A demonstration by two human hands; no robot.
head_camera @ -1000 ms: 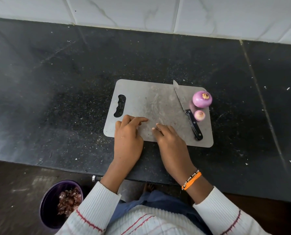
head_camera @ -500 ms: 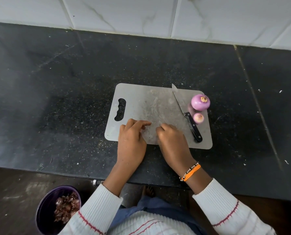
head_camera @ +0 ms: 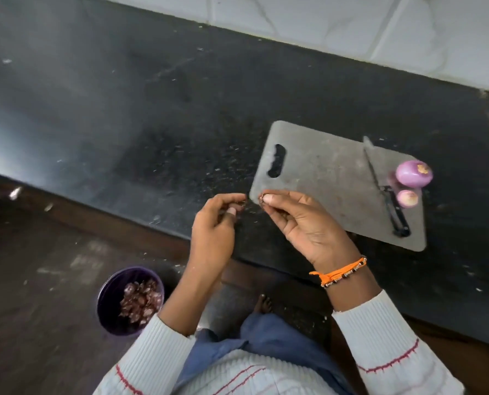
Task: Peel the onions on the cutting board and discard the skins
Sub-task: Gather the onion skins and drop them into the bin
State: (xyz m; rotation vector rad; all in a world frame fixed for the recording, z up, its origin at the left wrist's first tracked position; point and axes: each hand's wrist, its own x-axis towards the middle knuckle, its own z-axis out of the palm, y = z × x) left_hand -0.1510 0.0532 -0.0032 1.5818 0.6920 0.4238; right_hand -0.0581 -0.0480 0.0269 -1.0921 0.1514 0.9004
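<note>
Both hands have lifted off the cutting board (head_camera: 328, 178). The right hand (head_camera: 303, 223) now pinches small skin scraps (head_camera: 261, 198) in its grip; the left hand (head_camera: 214, 232) is curled, contents unclear. Two peeled onions (head_camera: 412, 173) rest beside the knife (head_camera: 385, 192). I judge only discarding into the purple bin (head_camera: 109, 297) on the floor remains.

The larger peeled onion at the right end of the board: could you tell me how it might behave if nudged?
The larger peeled onion is round, so it would probably roll. Its peeled skin looks smooth and glossy, likely slippery. It sits near the cutting board edge, so it might roll off.
</note>
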